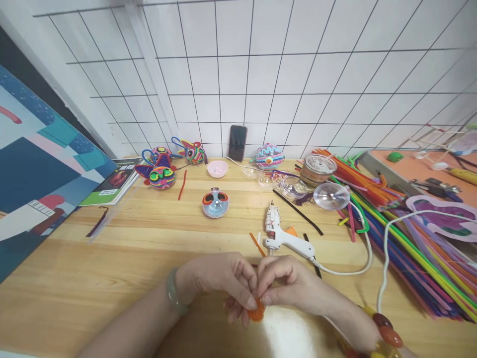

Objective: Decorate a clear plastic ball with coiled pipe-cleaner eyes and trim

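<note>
Orange coiled disc (257, 314) is pinched at its far edge by left hand (225, 276) and right hand (294, 287), grips closed; pale wooden tabletop (112, 268) opens out left.

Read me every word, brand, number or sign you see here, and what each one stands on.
No text is legible.
Flat green, white and dark paper book: white barcode-like label and other print, too small and blurred to read.
White plastic glue gun: small red marking, too blurred to read.
Orange fuzzy coiled disc: no text visible.
</note>
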Action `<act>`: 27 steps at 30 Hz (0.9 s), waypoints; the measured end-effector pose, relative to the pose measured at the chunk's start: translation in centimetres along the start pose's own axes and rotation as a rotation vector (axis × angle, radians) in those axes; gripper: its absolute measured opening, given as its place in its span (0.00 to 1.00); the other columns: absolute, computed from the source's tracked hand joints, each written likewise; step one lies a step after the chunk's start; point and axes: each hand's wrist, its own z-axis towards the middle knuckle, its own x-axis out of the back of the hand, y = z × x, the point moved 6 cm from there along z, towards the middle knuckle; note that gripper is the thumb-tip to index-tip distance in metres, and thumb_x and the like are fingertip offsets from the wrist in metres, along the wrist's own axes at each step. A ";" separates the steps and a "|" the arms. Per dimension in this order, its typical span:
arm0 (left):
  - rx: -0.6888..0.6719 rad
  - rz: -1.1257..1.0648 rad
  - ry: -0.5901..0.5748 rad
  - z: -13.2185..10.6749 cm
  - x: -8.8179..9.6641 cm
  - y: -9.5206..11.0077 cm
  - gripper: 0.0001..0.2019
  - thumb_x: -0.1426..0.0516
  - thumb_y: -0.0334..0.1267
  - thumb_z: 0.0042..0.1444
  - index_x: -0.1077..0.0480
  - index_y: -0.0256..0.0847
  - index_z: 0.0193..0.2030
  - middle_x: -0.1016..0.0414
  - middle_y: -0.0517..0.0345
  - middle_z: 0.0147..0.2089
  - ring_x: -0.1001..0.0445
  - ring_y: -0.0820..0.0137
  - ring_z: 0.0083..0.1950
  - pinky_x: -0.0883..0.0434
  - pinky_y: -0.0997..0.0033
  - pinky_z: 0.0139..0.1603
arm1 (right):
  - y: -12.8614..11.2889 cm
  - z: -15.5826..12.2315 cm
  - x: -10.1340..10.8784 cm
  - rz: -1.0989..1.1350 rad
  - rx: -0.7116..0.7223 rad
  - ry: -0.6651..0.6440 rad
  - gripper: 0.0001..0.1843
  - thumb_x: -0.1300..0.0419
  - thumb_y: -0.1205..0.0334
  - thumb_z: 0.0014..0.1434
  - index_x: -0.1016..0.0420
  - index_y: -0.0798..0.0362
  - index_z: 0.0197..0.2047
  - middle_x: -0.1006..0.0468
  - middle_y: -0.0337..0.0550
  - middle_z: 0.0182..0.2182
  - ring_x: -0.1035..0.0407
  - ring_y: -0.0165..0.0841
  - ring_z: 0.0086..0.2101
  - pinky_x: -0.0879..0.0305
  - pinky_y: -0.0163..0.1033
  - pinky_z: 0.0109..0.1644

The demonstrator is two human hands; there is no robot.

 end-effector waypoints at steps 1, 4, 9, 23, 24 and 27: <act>-0.008 0.002 0.000 0.0 0.0 0.1 0.08 0.36 0.36 0.46 0.25 0.32 0.31 0.23 0.59 0.23 0.28 0.78 0.17 0.35 0.85 0.16 | 0.0 0.0 0.0 0.003 0.005 0.005 0.05 0.32 0.69 0.48 0.18 0.51 0.31 0.28 0.37 0.28 0.30 0.25 0.29 0.32 0.30 0.37; -0.029 0.009 -0.006 0.0 -0.1 0.3 0.09 0.36 0.36 0.47 0.25 0.32 0.33 0.23 0.58 0.23 0.29 0.78 0.17 0.36 0.85 0.15 | 0.0 0.0 0.2 0.007 0.013 0.021 0.06 0.32 0.69 0.48 0.18 0.51 0.31 0.27 0.37 0.29 0.30 0.24 0.29 0.32 0.30 0.36; -0.027 -0.012 0.007 0.0 0.1 0.1 0.09 0.36 0.35 0.46 0.25 0.32 0.33 0.23 0.59 0.24 0.28 0.78 0.17 0.35 0.85 0.16 | 0.2 0.0 0.3 0.010 0.021 0.018 0.05 0.31 0.69 0.47 0.18 0.52 0.30 0.27 0.38 0.29 0.30 0.25 0.29 0.32 0.30 0.35; -0.065 -0.020 -0.003 0.0 -0.1 0.3 0.07 0.37 0.34 0.47 0.26 0.32 0.31 0.24 0.59 0.23 0.30 0.79 0.16 0.35 0.85 0.15 | 0.1 0.0 0.4 0.003 0.055 0.022 0.07 0.32 0.71 0.48 0.18 0.50 0.31 0.26 0.37 0.29 0.29 0.24 0.29 0.32 0.29 0.35; -0.064 -0.021 -0.006 0.0 -0.1 0.2 0.07 0.37 0.34 0.47 0.26 0.32 0.31 0.24 0.59 0.23 0.30 0.79 0.16 0.35 0.85 0.16 | 0.1 0.0 0.4 0.005 0.057 0.019 0.07 0.32 0.71 0.48 0.18 0.50 0.31 0.26 0.37 0.29 0.29 0.24 0.28 0.32 0.29 0.35; -0.061 -0.018 -0.009 0.0 -0.1 0.2 0.06 0.37 0.34 0.48 0.26 0.32 0.31 0.23 0.59 0.23 0.29 0.79 0.16 0.35 0.85 0.16 | 0.1 0.1 0.4 0.008 0.064 0.015 0.08 0.32 0.71 0.48 0.18 0.50 0.31 0.26 0.37 0.29 0.29 0.24 0.29 0.32 0.30 0.35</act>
